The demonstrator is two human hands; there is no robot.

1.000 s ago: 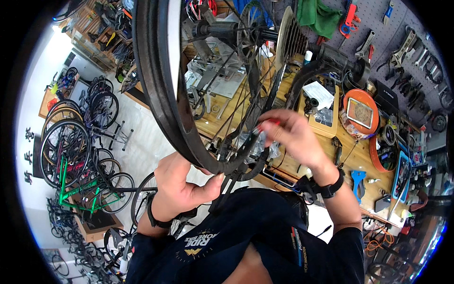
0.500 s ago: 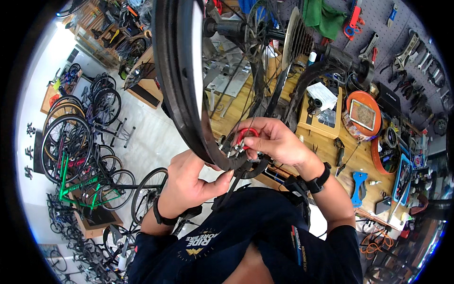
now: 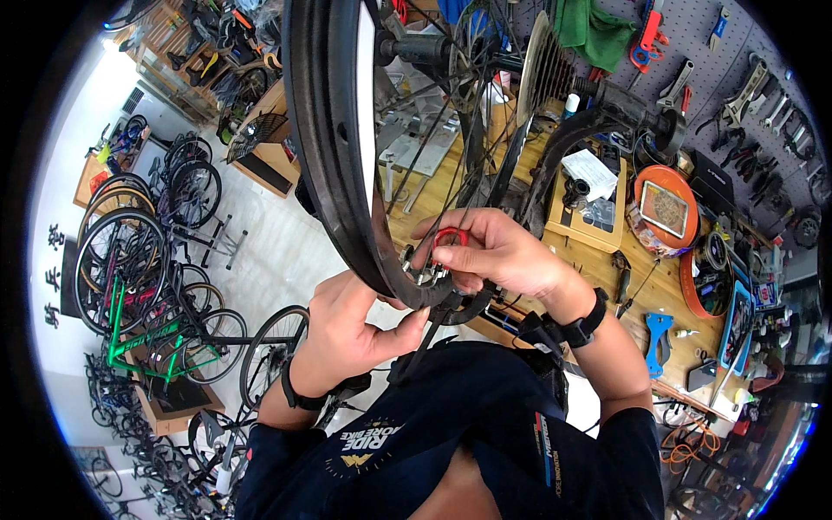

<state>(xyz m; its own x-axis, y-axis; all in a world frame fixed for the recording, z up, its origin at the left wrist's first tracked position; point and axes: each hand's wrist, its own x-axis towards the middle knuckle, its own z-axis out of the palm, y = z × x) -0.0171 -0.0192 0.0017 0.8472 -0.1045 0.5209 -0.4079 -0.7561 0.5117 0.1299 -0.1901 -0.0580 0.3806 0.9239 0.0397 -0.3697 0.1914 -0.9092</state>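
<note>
A bicycle wheel with a black rim (image 3: 322, 147) and no tyre stands upright before me in a truing stand (image 3: 568, 143). At its near lower end, my right hand (image 3: 516, 258) pinches a round red spoke wrench (image 3: 452, 234) between thumb and fingers, inside the rim beside the spoke ends. My left hand (image 3: 347, 328) grips the rim's lower edge from the left; its thumb lies along the near side, and its fingertips are hidden behind the rim. The cassette (image 3: 539, 74) sits on the wheel's right side. My right hand covers where the wrench meets the spoke.
The wooden workbench (image 3: 589, 256) carries a cardboard box (image 3: 598, 221), an orange round tub (image 3: 663, 204), a blue tool (image 3: 659, 342) and a screwdriver. Tools hang on the pegboard (image 3: 693, 52) behind. Several bicycles, one with a green frame (image 3: 115, 321), stand to the left.
My right hand has shifted slightly, and the red spoke wrench has turned a little in its fingers. The left hand stays at the same place on the rim.
</note>
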